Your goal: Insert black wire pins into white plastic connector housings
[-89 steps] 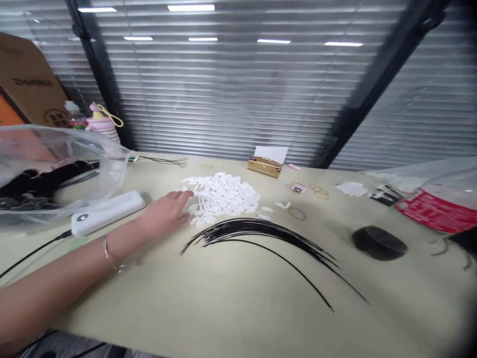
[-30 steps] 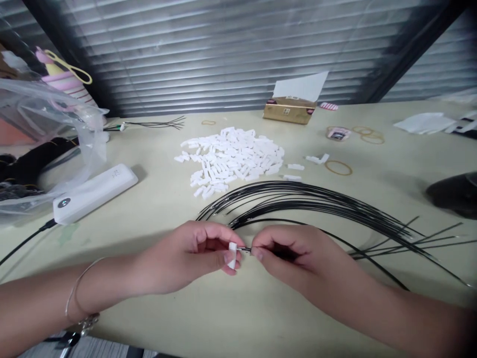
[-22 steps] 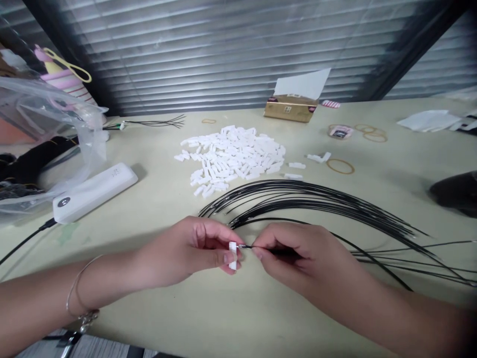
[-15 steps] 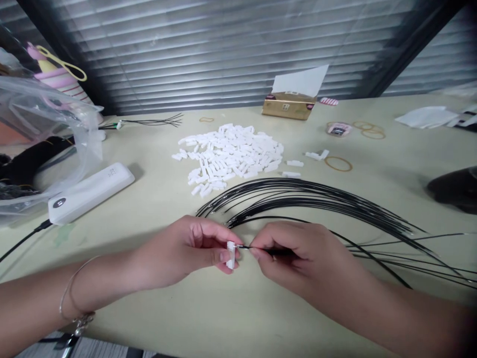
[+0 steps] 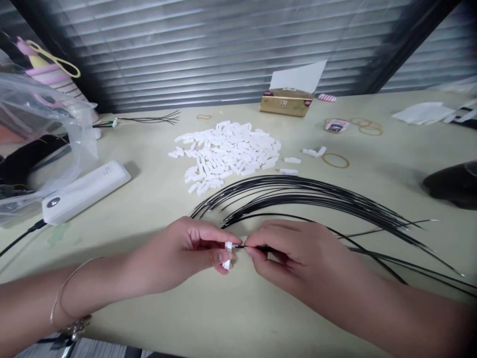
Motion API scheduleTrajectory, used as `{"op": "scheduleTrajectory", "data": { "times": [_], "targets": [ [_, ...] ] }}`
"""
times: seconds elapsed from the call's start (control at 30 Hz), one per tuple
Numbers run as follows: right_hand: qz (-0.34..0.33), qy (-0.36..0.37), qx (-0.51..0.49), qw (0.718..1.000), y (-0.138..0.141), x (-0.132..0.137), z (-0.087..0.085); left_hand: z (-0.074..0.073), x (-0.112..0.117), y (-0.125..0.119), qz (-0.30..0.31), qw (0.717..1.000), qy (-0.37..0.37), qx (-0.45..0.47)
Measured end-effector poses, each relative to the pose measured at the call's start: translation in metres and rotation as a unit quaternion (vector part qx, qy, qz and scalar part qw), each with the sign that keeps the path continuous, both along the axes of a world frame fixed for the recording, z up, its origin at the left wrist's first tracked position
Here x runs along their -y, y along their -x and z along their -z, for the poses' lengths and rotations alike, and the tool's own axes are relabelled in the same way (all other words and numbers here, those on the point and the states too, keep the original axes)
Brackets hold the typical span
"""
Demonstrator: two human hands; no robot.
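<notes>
A small white plastic connector (image 5: 228, 251) is pinched between the fingers of the left hand (image 5: 182, 251); a thin black wire (image 5: 257, 247) is gripped by the nearly closed fingers of the right hand (image 5: 294, 253), its metal tip held at the connector; just beyond the fingers, a fan of black wires (image 5: 309, 199) is laid on the desk (image 5: 167, 308); farther beyond, a heap of white connectors (image 5: 223, 154) is piled; to the left of the fingers, a white power bank (image 5: 84, 186) is placed.

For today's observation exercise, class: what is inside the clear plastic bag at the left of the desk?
A long black bundle, probably wires, shows through the clear plastic bag. The bag's folds and glare cover the rest, so anything beneath stays hidden.
</notes>
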State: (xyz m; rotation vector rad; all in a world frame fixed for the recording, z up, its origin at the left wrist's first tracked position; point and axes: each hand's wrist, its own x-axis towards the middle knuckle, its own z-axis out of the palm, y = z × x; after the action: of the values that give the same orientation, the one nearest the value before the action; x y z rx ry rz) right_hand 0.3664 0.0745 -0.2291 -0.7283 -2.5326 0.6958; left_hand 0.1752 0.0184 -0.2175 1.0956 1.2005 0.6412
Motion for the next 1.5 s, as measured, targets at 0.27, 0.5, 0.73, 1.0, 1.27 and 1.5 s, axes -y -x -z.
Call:
{"op": "scheduleTrajectory", "data": {
  "times": [0.27,0.5,0.73,1.0,1.27,1.5],
  "targets": [
    [0.013,0.018,0.029,0.999,-0.001,0.002,0.000,0.002,0.002,-0.001,0.012,0.998,-0.068,-0.011],
    [0.005,-0.039,0.013,0.999,-0.001,0.004,0.002,0.001,0.004,-0.006,-0.025,1.000,-0.015,0.010],
    [-0.059,-0.165,0.020,0.984,-0.002,0.005,0.007,0.004,0.003,-0.008,-0.045,0.999,0.018,0.005],
    [-0.102,-0.181,0.011,0.978,0.003,0.002,0.007,0.000,-0.001,-0.011,-0.050,0.998,0.041,0.004],
    [-0.124,-0.123,0.023,0.984,0.004,-0.001,0.008,0.003,-0.002,-0.009,-0.048,0.998,0.038,0.026],
    [-0.080,-0.124,0.025,0.989,-0.003,0.000,-0.002,0.003,-0.006,0.000,-0.054,0.985,0.091,0.135]
  ]
}}
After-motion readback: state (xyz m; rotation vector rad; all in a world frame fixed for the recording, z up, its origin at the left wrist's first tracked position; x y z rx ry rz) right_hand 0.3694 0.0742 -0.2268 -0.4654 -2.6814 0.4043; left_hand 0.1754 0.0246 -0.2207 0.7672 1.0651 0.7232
